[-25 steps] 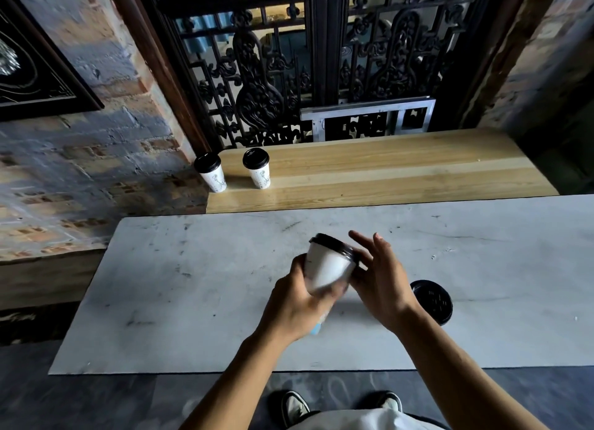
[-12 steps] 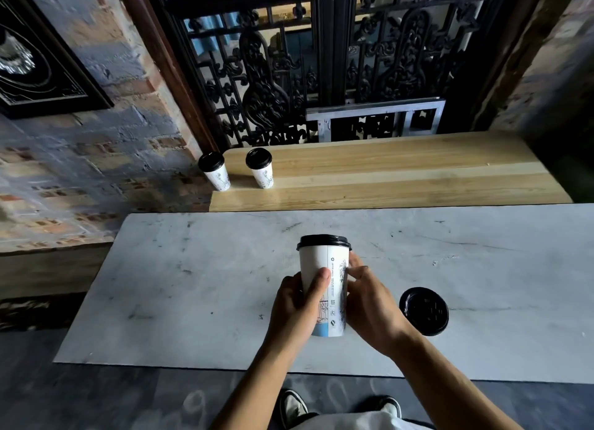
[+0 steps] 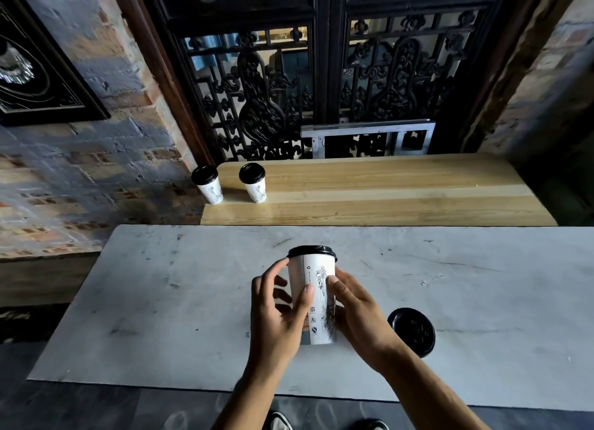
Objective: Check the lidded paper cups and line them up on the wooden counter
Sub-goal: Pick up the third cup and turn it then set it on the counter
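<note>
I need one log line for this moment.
both hands hold cup upright | two cups on wooden counter | spare lid on table

White cup (image 3: pixel 316 288); black lid (image 3: pixel 311 252)

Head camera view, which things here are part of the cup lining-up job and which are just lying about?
Part of the job:
held cup, in left hand and right hand
two lidded cups
wooden counter

Just lying about:
loose black lid on marble table
metal frame
</note>
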### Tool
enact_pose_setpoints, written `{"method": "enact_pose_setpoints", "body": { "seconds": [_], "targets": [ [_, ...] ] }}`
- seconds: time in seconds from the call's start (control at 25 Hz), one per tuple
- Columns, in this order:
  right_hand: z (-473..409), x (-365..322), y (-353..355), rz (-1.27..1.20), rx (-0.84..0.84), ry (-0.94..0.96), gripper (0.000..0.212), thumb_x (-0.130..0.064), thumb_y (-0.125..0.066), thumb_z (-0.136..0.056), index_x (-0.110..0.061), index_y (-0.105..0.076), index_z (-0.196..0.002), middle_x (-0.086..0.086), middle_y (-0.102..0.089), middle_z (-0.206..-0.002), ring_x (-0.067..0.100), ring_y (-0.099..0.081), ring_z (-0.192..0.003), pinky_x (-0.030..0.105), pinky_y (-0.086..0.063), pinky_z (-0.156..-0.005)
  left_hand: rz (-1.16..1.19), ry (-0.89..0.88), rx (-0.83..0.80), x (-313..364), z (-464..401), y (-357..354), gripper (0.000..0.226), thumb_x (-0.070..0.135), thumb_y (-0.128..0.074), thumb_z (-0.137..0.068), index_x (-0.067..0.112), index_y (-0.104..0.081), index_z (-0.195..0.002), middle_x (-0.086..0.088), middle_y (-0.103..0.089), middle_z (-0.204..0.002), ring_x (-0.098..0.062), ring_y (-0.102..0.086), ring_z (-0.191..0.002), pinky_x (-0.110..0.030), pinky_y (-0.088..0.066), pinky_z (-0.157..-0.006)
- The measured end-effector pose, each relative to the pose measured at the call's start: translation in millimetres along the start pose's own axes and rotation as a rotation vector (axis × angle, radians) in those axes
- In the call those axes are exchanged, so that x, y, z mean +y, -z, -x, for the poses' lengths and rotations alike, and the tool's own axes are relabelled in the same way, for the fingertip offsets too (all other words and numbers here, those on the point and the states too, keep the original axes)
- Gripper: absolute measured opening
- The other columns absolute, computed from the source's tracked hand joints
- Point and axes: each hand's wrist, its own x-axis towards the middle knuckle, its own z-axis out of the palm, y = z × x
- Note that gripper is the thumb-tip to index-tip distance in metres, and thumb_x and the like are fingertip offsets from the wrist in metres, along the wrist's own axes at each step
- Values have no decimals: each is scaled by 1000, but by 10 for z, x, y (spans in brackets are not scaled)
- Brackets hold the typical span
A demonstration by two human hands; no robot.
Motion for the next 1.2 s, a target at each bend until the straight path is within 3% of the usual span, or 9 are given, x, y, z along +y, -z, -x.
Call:
{"method": "enact_pose_setpoints", "body": {
  "seconds": [0.12, 0.2, 0.28, 0.36, 0.44, 0.6, 0.84, 1.04, 1.2],
  "targets": [
    [-29, -31, 4, 65, -14, 15, 39, -31, -53, -106, -2, -64, -129, 30, -73, -121, 33, -73, -105, 46, -58, -95, -71, -190, -50, 24, -31, 49, 34, 45, -65, -90, 33, -71, -122, 1, -54, -111, -13, -63, -102, -10, -51, -69],
    [-51, -33, 7, 93, -25, 19, 46, -34, -53, -106, 9, -63, -121, 29, -74, -116, 33, -72, -101, 45, -58, -93, -73, -181, -47, 62, -52, 73, 34, 45, -62, -92, 31, -75, -119, 4, -55, -111, -15, -66, -100, -17, -55, -72],
    [-66, -38, 31, 65, -5, 16, 35, -30, -50, -108, -4, -71, -119, 21, -78, -115, 31, -76, -97, 41, -62, -86, -57, -140, -35, 89, -67, 85, 36, 46, -61, -91, 28, -76, -120, 7, -56, -111, -18, -68, -95, -28, -59, -73],
    [-86, -55, 62, 43, 34, 14, 30, -23, -47, -109, -17, -75, -117, 14, -80, -109, 27, -77, -91, 37, -61, -76, -29, -137, -35, 86, -88, 93, 30, 38, -64, -93, 30, -76, -119, 6, -58, -110, -18, -68, -92, -22, -55, -71],
    [-116, -71, 85, 57, 48, 5, 30, -15, -45, -109, -20, -71, -122, 12, -80, -103, 27, -77, -86, 37, -60, -71, 5, -132, -48, 88, -109, 102, 27, 21, -68, -94, 35, -74, -116, 3, -59, -111, -16, -68, -92, -16, -52, -68],
    [-158, -102, 74, 73, 42, 1, 30, -8, -43, -108, -17, -64, -128, 10, -81, -103, 26, -77, -85, 33, -61, -69, 17, -127, -33, 85, -145, 103, 47, -7, -67, -94, 36, -75, -109, 1, -61, -110, -14, -68, -94, -15, -51, -65],
    [-137, -149, 66, 89, -36, 36, 33, -22, -52, -102, -21, -77, -122, 10, -82, -111, 19, -77, -93, 27, -60, -77, 46, -98, 11, 100, -193, 118, 48, -10, -64, -94, 35, -75, -108, 4, -68, -110, -10, -70, -93, -14, -54, -73],
    [-175, -131, 110, 86, -62, 58, 30, -30, -63, -97, -12, -79, -115, 11, -82, -109, 18, -77, -97, 25, -59, -77, 135, -40, 17, 118, -151, 116, 38, -2, -69, -94, 33, -73, -111, 2, -70, -113, -4, -72, -96, -10, -54, -74],
    [-184, -134, 127, 68, -84, 46, 37, -35, -72, -88, -13, -78, -117, 11, -81, -113, 19, -77, -102, 28, -60, -80, 102, -6, 12, 106, -155, 131, 42, -6, -65, -95, 33, -72, -109, -1, -71, -116, -4, -70, -101, -10, -54, -74]
  ]
}}
